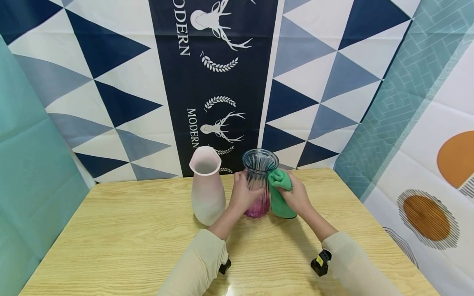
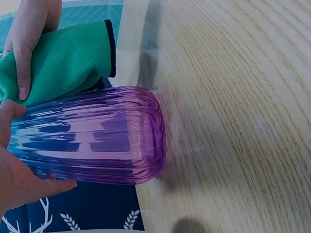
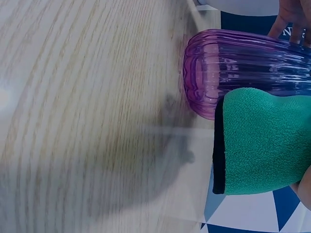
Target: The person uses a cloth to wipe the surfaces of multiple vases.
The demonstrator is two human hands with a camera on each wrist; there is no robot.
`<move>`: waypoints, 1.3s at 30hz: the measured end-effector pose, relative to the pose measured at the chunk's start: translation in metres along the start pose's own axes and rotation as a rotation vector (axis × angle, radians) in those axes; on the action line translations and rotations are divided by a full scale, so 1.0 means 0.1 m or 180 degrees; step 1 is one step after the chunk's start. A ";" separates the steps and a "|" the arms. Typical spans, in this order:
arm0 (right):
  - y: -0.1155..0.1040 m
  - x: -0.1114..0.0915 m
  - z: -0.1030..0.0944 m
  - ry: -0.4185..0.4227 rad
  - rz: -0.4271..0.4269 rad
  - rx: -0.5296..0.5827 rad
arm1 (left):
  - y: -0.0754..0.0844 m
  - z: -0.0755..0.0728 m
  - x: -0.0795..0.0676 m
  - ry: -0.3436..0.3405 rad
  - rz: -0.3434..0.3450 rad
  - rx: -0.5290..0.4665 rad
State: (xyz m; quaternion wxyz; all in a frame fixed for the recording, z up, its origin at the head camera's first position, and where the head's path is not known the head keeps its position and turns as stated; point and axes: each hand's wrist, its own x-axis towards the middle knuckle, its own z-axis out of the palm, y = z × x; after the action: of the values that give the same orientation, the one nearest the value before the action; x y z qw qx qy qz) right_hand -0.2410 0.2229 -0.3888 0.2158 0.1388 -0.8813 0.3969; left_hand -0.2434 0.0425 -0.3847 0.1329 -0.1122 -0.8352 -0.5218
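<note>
A ribbed glass vase (image 1: pixel 258 193), blue at its flared rim and fading to pink at the base, stands upright at the back of the table. My left hand (image 1: pixel 245 192) grips its middle, fingers and thumb curled round the glass. In my right hand (image 1: pixel 296 193) is a bunched green cloth (image 1: pixel 280 199) with a dark edge, held at the vase's right side just under the rim. The left wrist view shows the cloth (image 2: pixel 73 58) lying along the vase's ribbed wall (image 2: pixel 97 141). In the right wrist view the cloth (image 3: pixel 265 143) overlaps the vase (image 3: pixel 233 68).
A pale pink and white vase (image 1: pixel 208 189) stands just left of my left hand, close to my forearm. The wood-grain table (image 1: pixel 140 238) ends at a patterned backdrop (image 1: pixel 218 82) behind both vases. Teal cloth hangs at the left side.
</note>
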 end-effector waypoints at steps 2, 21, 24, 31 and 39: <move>0.01 -0.01 0.00 -0.0043 0.0029 -0.0060 | 0.00 0.00 0.00 0.0006 0.0008 0.0000; 0.22 -0.22 0.03 -0.0592 0.0081 -0.0427 | 0.03 0.04 -0.02 0.0065 -0.0078 -0.0009; 0.25 -0.25 0.04 -0.0660 0.0048 -0.0481 | 0.03 0.05 -0.02 0.0075 -0.0098 -0.0033; 0.26 -0.26 0.03 -0.0672 0.0026 -0.0468 | 0.03 0.05 -0.03 0.0063 -0.0105 -0.0071; 0.19 -0.18 -0.02 -0.0392 -0.0063 -0.0314 | 0.02 0.04 -0.01 0.0090 -0.0074 -0.0046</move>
State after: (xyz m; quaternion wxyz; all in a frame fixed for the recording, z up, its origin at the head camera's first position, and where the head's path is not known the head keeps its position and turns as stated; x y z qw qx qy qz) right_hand -0.2331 0.2382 -0.4086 0.1717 0.1608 -0.9099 0.3415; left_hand -0.2418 0.0467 -0.3848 0.1379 -0.0961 -0.8306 -0.5309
